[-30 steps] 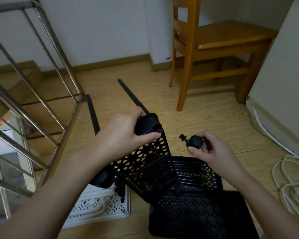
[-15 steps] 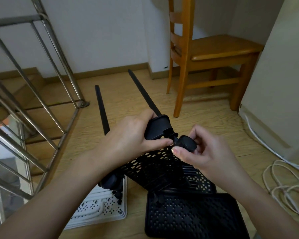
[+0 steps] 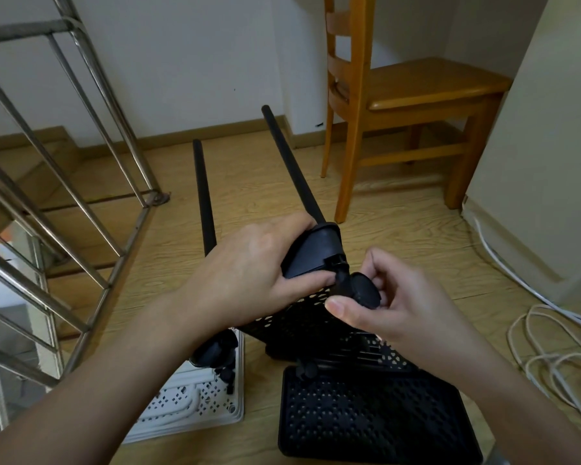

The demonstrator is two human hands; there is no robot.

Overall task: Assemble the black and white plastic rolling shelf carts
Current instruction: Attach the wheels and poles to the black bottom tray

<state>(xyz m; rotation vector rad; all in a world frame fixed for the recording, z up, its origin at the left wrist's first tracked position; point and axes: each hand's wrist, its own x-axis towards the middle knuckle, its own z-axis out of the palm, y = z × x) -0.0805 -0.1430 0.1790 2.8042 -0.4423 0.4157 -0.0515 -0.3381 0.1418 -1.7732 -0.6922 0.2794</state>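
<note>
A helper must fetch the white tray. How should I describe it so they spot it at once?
Start at the metal stair railing. On the wooden floor beside it lies the white tray, next to a black tray. It is the only white perforated one.

Black perforated shelf [image 3: 302, 317] tilted, caster [image 3: 363, 290] at corner

On the floor [image 3: 249, 182], the left shelf tray [image 3: 188, 407] is laid beside the right shelf tray [image 3: 376, 421]; a chair [image 3: 426, 85] is set behind.
</note>
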